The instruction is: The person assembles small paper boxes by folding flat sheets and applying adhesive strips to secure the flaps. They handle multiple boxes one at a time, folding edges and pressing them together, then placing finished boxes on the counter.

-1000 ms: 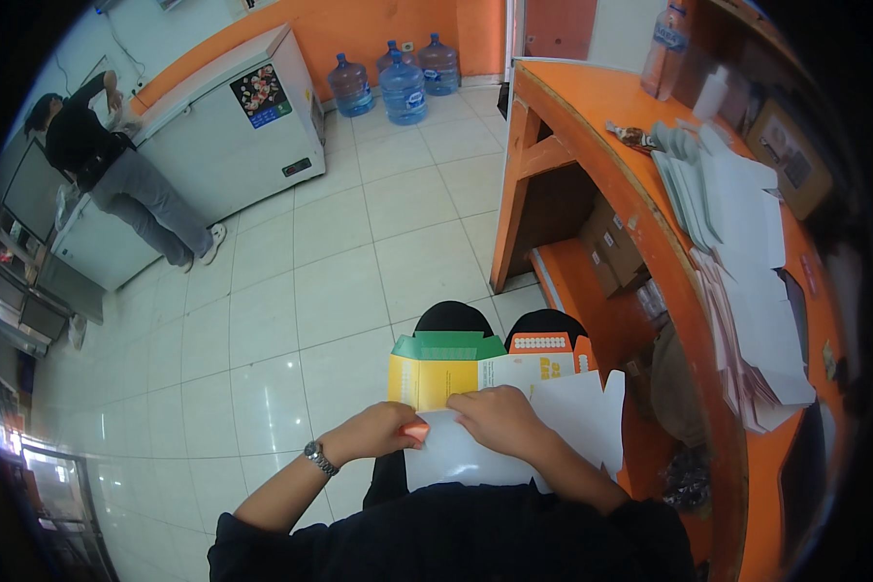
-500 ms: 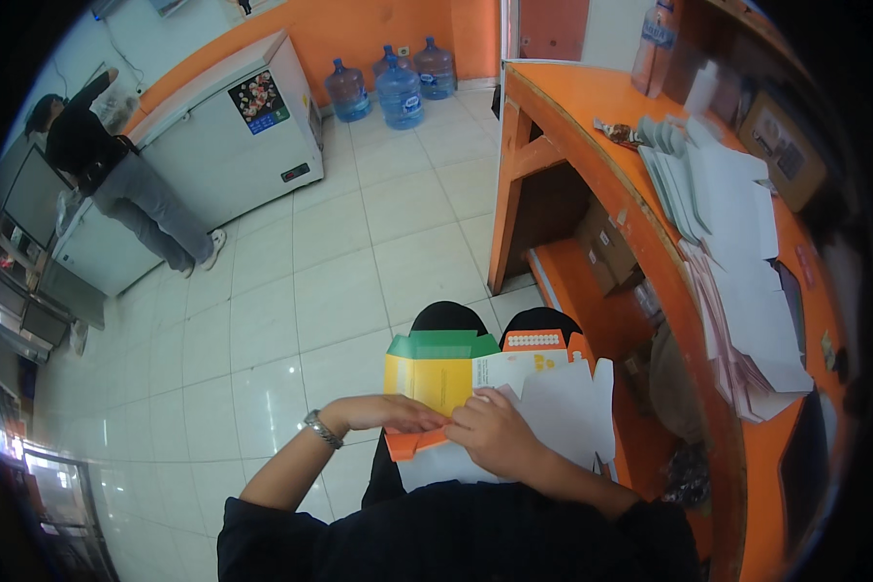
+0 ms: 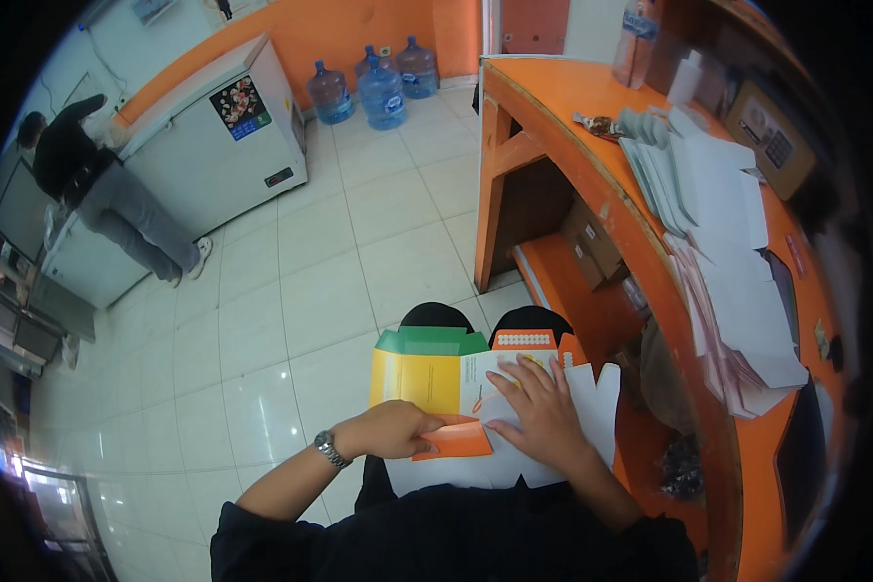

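Note:
A flattened printed carton [image 3: 419, 381] lies across my lap, with yellow and white panels, a green flap along its far edge and orange flaps at the far right. My left hand [image 3: 395, 429], with a metal watch on the wrist, grips the carton's near edge by a folded orange flap [image 3: 464, 441]. Its thumb rests on that flap, and its other fingers are partly hidden. My right hand [image 3: 543, 412] lies with fingers spread on the white panel. White, unprinted cardboard [image 3: 599, 412] shows under and beside the right hand.
An orange counter [image 3: 611, 209] curves along my right, bearing stacks of flat white cartons [image 3: 737, 291], a bottle [image 3: 634, 44] and a brown box [image 3: 771, 131]. A person [image 3: 107, 189] leans at a white chest freezer [image 3: 199, 145], far left. Large water jugs [image 3: 382, 97] stand beyond.
My right hand has moved from beside the left hand out to the right, its fingers now spread on the panel. The left fingers have closed on the orange flap, which now shows more fully.

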Demonstrator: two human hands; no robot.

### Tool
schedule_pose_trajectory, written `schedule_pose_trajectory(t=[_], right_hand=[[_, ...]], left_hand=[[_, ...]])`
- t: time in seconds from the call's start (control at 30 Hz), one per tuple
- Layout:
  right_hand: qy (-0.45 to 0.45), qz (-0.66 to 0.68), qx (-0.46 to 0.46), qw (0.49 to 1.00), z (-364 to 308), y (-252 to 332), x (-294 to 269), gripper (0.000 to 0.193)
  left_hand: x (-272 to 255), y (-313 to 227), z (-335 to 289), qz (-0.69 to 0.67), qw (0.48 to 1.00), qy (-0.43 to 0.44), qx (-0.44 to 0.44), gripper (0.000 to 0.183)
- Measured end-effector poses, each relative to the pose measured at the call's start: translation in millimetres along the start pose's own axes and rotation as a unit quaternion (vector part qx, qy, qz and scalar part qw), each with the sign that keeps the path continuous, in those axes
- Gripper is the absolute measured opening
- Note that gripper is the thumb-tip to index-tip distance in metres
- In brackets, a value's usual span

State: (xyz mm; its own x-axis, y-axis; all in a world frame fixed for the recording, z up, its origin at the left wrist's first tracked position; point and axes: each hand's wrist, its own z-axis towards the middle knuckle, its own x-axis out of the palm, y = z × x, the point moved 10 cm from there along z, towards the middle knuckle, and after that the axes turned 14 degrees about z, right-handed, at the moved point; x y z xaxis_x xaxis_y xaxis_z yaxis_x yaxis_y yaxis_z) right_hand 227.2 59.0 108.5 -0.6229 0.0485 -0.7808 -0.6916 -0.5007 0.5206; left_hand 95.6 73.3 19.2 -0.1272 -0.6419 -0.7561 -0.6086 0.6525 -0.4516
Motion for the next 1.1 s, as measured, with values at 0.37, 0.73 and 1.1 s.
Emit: schedule_pose_trajectory(t=[0.37,0.73,1.1], right_hand=[[0.12,0.236,0.03,0.964,57,28,12,0.019],[0.114,0.253,-0.036,0.96,53,42,57,0.014],[0.074,0.206,-0.132,0.967,39,67,55,0.005]], left_hand=[[-76,-17,-39,-0.046,0.996,-0.05,0.05,0.023],[7,32,-45,-0.308,0.947,0.085,-0.016,0.025],[7,23,-46,-0.106,0.994,0.035,-0.019,0.02]])
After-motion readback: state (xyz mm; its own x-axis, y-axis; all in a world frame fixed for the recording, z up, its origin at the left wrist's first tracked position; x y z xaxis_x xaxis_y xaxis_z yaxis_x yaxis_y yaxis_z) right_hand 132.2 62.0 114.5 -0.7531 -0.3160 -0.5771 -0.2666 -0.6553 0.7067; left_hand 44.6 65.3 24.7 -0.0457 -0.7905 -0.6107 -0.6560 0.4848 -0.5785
